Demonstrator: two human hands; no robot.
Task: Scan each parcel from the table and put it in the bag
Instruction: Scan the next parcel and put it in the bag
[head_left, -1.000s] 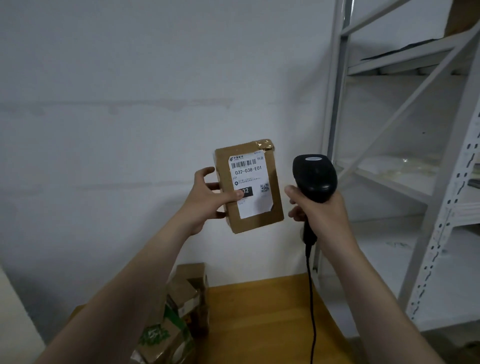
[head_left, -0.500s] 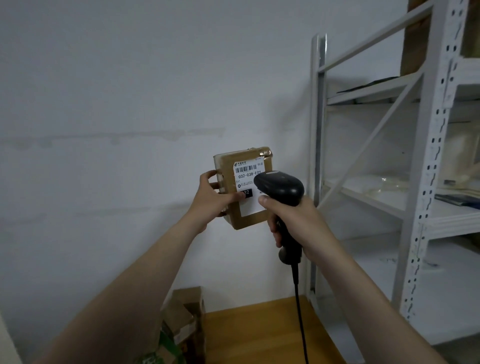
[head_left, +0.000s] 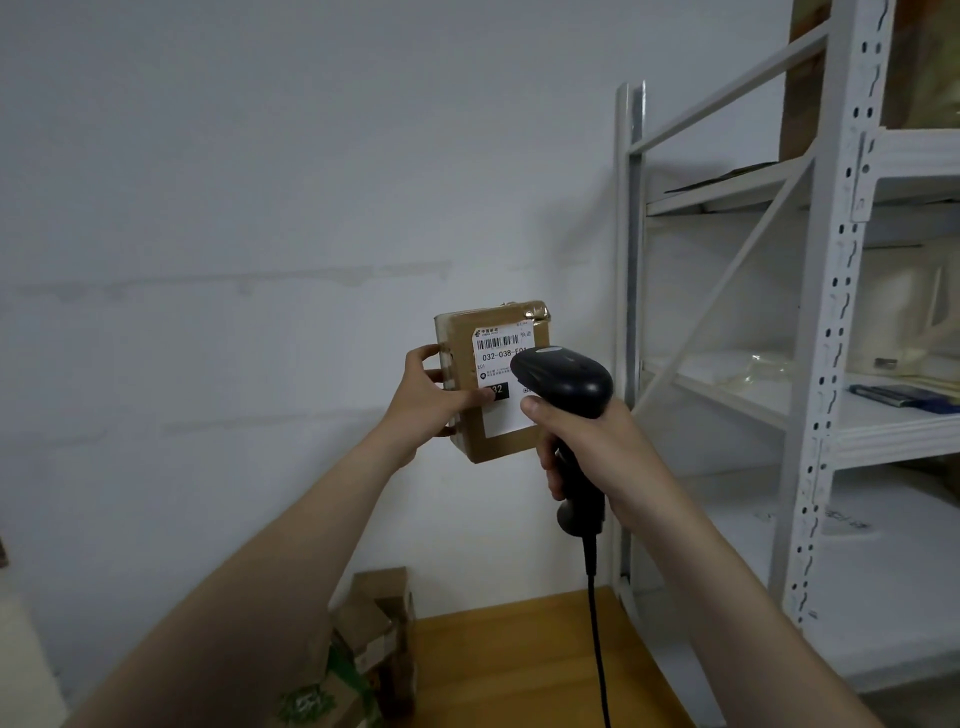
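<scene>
Reading "032-038-E01", the parcel (head_left: 462, 338) label (head_left: 498, 384) faces the scanner (head_left: 566, 384).

The left hand (head_left: 426, 402) holds a brown parcel (head_left: 462, 364) upright before a white wall (head_left: 260, 208), thumb on its label (head_left: 498, 358), fingers (head_left: 434, 356) curled round its left edge. The right hand (head_left: 597, 441) grips a black scanner (head_left: 566, 384), whose head covers the label's right part. Its cable (head_left: 597, 649) hangs over a wooden tabletop (head_left: 519, 665) with boxes (head_left: 379, 623) at the left. A white rack (head_left: 831, 312) stands at the right.

Single head-worn view, facing a plain white wall (head_left: 218, 197) close ahead, white metal shelving rack (head_left: 826, 322) at its right.
</scene>
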